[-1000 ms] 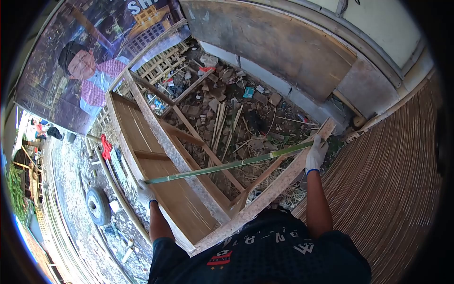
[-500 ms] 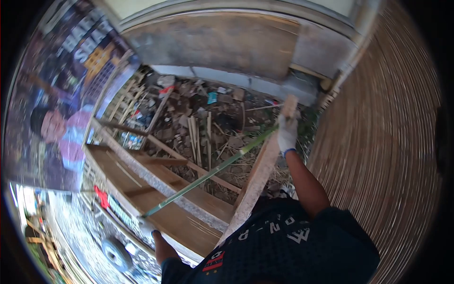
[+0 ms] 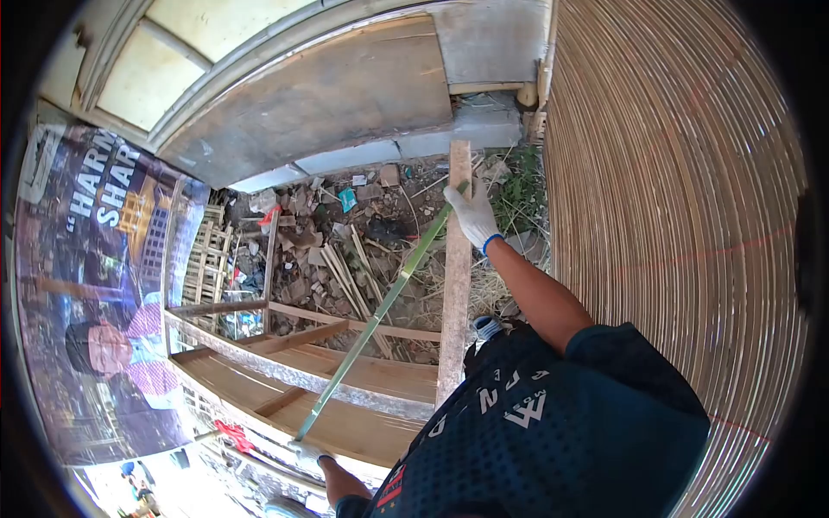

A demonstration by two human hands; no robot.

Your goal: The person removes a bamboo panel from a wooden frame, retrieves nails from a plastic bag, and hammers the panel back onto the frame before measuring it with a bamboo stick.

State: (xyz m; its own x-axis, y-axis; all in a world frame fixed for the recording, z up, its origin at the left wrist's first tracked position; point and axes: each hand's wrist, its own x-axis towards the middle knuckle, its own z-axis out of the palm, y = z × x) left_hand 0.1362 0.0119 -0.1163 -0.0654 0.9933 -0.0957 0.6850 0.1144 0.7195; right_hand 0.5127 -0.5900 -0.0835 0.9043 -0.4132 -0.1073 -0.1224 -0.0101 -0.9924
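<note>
A long green bamboo strip (image 3: 373, 321) runs diagonally across a wooden frame (image 3: 285, 373). Its upper end is in my right hand (image 3: 472, 216), which wears a white glove with a blue cuff and rests against an upright plank (image 3: 458, 285). The strip's lower end meets my left hand (image 3: 308, 457), also gloved, at the frame's outer edge; its fingers are closed around the strip. Thin boards with crosspieces make up the frame below the strip.
Rubble and litter (image 3: 302, 233) cover the ground behind the frame, with loose bamboo sticks (image 3: 345, 281). A bamboo slat wall (image 3: 665, 216) rises at right, a printed banner (image 3: 95, 285) hangs at left, and a board wall (image 3: 319, 95) stands ahead.
The view has swung to the right. The plank under my right hand now looks more upright, and the strip appears steeper, still between both hands.
</note>
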